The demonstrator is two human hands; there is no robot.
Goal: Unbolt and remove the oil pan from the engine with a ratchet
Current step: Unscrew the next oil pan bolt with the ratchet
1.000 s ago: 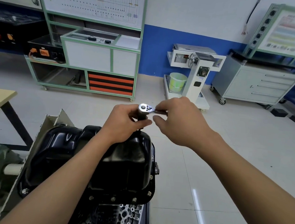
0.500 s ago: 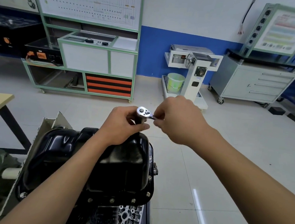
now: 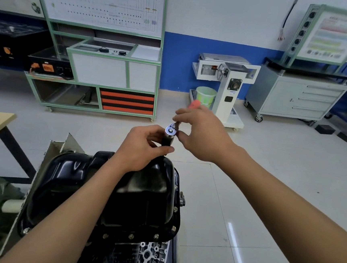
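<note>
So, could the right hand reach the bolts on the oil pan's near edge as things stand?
Probably yes: the bolts lie uncovered beside the left forearm, with nothing between. The right hand grips the ratchet above the far end of the oil pan.

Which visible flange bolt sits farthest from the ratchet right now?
The lone bolt at the near-left corner of the oil pan. The other bolt heads run along the near edge and right side, all closer to the ratchet.
</note>
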